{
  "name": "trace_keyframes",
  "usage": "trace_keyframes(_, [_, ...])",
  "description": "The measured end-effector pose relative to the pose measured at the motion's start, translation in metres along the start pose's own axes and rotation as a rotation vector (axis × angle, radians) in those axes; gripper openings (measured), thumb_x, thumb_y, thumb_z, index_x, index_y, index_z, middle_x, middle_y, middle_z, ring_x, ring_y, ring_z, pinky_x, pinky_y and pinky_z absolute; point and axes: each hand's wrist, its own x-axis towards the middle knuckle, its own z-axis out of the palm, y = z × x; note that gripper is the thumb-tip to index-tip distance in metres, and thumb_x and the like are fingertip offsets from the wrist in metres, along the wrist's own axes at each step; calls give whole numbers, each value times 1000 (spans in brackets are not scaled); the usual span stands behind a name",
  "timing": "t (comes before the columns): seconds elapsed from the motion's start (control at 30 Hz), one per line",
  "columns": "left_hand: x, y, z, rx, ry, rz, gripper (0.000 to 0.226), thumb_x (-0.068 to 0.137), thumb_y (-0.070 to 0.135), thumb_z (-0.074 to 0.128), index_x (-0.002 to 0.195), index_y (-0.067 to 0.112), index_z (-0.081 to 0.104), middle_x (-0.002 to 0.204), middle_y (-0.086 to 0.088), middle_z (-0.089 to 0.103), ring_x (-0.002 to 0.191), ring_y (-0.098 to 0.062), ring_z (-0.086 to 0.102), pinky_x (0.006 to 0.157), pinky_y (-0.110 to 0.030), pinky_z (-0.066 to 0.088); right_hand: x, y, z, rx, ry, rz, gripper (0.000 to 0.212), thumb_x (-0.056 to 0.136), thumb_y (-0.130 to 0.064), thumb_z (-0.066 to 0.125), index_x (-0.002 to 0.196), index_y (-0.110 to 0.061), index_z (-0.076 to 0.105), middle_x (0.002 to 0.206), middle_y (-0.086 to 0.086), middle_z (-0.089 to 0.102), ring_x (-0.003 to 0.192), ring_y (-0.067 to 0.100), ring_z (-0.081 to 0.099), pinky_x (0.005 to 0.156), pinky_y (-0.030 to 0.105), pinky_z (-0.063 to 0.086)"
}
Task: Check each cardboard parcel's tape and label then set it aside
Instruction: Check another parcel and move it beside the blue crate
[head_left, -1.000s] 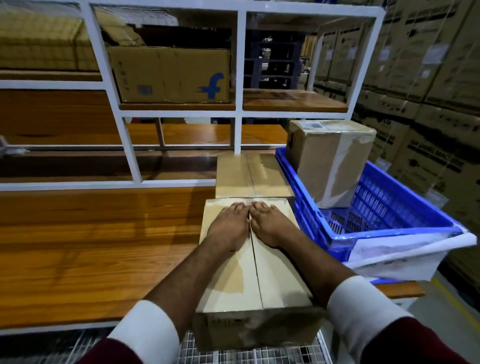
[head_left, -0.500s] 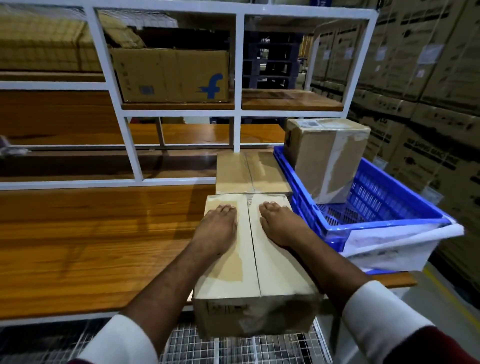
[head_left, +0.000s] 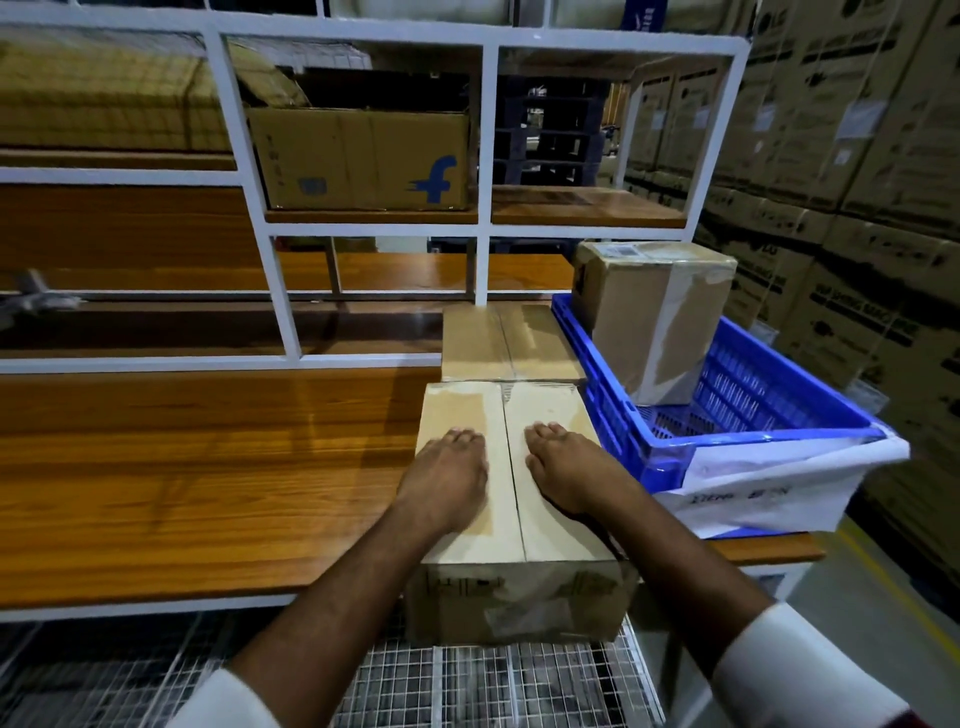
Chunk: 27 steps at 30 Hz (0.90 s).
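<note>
Two flat hands, parcel (head_left: 540, 415) lengthwise away

crate label (head_left: 737, 499): text blurred | far parcel (head_left: 511, 340): label unseen

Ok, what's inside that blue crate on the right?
One taped cardboard parcel stands at the far end of the blue crate; bare crate floor shows beside it. The near end is hidden behind a white sheet.

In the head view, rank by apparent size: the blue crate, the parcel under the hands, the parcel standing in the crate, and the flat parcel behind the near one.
1. blue crate
2. parcel under the hands, though nearness inflates it
3. parcel standing in the crate
4. flat parcel, partly hidden; unsure against 3
</note>
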Motion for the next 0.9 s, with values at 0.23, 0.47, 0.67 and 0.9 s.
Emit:
trace_keyframes(0.23, [-12,-8,-1,6,-28,27,50,105,33,27,152,15,31,158,-5,32,146,-17,26,121,-36,20,-18,6,11,51,73,6,53,105,-32,27,154,-10,28,160,10,29,149,23,23,120,39,19])
trace_keyframes(0.47, [-31,17,-12,-65,-68,133,44,104,31,37,147,22,41,153,-1,41,141,-16,36,115,-36,31,-35,-14,-6,45,24,-69,47,105,-30,33,149,-15,39,155,7,38,142,24,36,111,34,30])
trace_keyframes(0.67, [-42,27,-6,-47,-66,154,47,106,30,29,151,18,35,158,-2,32,147,-14,24,119,-32,15,-41,-23,12,32,36,-52,53,103,-33,23,153,-16,33,159,6,32,147,22,25,119,39,19])
trace_keyframes(0.9, [-62,19,-4,3,-14,40,51,105,37,29,151,17,32,157,-3,34,146,-17,27,120,-36,21,-65,-18,-5,8,44,33,45,104,-30,33,144,-12,43,151,8,44,137,25,41,106,37,38])
